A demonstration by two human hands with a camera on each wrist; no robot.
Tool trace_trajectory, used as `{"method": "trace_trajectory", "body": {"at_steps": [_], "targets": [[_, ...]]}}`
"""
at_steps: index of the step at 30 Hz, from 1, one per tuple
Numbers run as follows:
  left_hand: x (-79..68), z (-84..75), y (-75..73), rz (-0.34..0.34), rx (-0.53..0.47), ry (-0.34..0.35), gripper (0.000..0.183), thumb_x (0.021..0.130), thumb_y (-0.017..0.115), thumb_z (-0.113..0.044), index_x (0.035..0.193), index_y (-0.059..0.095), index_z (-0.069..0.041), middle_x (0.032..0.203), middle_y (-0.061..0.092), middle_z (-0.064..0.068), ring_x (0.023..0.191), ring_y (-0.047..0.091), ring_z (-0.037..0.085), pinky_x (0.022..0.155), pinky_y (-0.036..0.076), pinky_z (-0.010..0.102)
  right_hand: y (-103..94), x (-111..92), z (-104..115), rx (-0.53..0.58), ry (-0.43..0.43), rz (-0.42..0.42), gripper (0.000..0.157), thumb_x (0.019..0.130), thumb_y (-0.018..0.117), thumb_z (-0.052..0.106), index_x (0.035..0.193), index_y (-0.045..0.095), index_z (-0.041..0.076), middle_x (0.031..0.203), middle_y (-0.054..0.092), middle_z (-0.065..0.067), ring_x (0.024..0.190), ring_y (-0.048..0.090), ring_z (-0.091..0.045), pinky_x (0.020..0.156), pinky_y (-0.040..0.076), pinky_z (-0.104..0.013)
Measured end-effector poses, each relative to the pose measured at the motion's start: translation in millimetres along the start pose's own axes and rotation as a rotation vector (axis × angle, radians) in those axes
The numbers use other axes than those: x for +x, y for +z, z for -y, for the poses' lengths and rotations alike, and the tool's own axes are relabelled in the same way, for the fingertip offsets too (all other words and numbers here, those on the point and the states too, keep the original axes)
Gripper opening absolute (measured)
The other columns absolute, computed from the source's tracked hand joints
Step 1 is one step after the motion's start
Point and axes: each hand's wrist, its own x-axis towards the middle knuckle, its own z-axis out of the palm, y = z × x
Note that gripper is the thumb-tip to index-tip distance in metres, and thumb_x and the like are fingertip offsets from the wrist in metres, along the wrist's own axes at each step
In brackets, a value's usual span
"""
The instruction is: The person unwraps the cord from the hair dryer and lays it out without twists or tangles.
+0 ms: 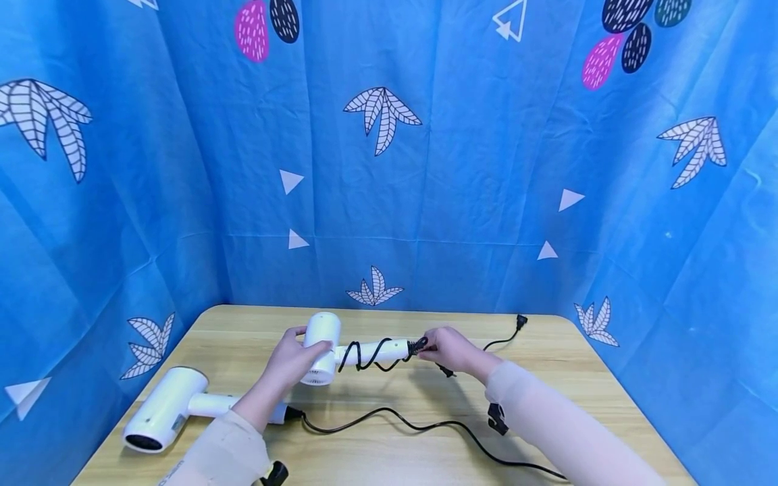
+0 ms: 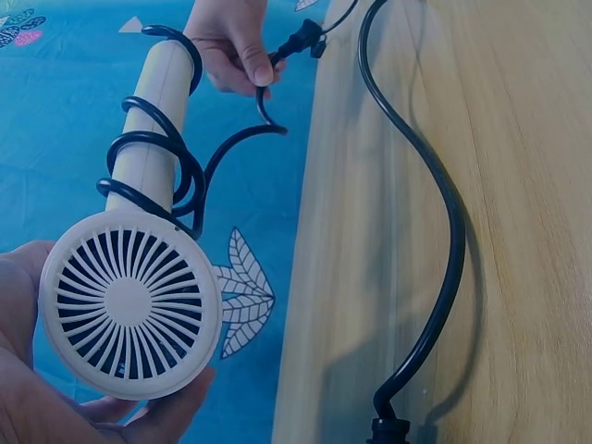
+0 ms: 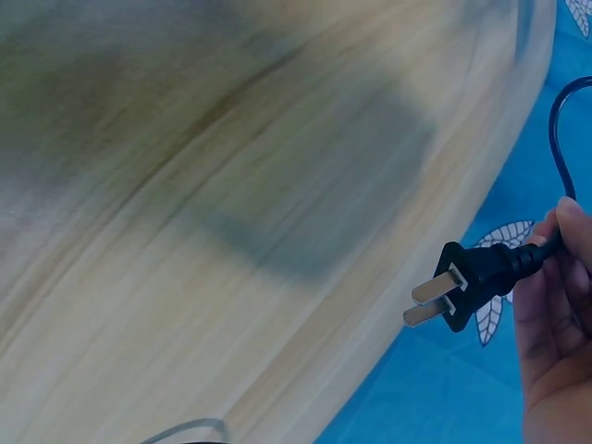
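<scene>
A white hair dryer [image 1: 323, 334] is held above the table, its handle pointing right. My left hand [image 1: 290, 358] grips it by the barrel; the left wrist view faces its round slatted grille [image 2: 128, 301]. Several loops of black cord [image 2: 153, 139] wind around the handle. Beyond the handle's end, my right hand [image 1: 450, 347] pinches the cord just behind its two-pin plug [image 3: 474, 282]. The plug's metal prongs point away from the fingers in the right wrist view.
A second white hair dryer [image 1: 170, 408] lies at the table's left, partly behind my left forearm. Its black cord [image 1: 413, 426] curves right, passing under my right sleeve. Another black plug [image 1: 521, 322] lies near the back edge of the wooden table [image 1: 255, 320]. Blue patterned curtains [image 1: 389, 189] surround the table.
</scene>
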Motion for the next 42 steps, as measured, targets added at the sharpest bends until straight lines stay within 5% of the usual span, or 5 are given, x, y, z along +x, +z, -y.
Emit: {"method": "trace_trajectory", "body": {"at_steps": [12,42], "targets": [[5.1,3.3,-2.6,-0.009,0.009,-0.01,0.086,0.087,0.072,-0.043,0.15,0.031,0.001,0.127,0.055,0.026,0.106,0.062,0.036,0.085,0.055,0.046,-2.3,-14,4,0.006,-0.132,0.024,0.008,0.089,0.074,0.004,0.095,0.08,0.006,0.09,0.073,-0.001,0.083,0.066,-0.008,0.075,0.055,-0.024],[9.0,7.4,-4.2,-0.019,0.011,-0.022,0.086,0.088,0.071,-0.043,0.149,0.03,0.002,0.13,0.053,0.027,0.11,0.059,0.038,0.088,0.053,0.047,-28.3,-44,41,-0.005,-0.239,0.05,0.008,0.088,0.075,0.005,0.094,0.079,0.007,0.082,0.068,0.007,0.073,0.056,0.003,0.069,0.051,-0.017]]}}
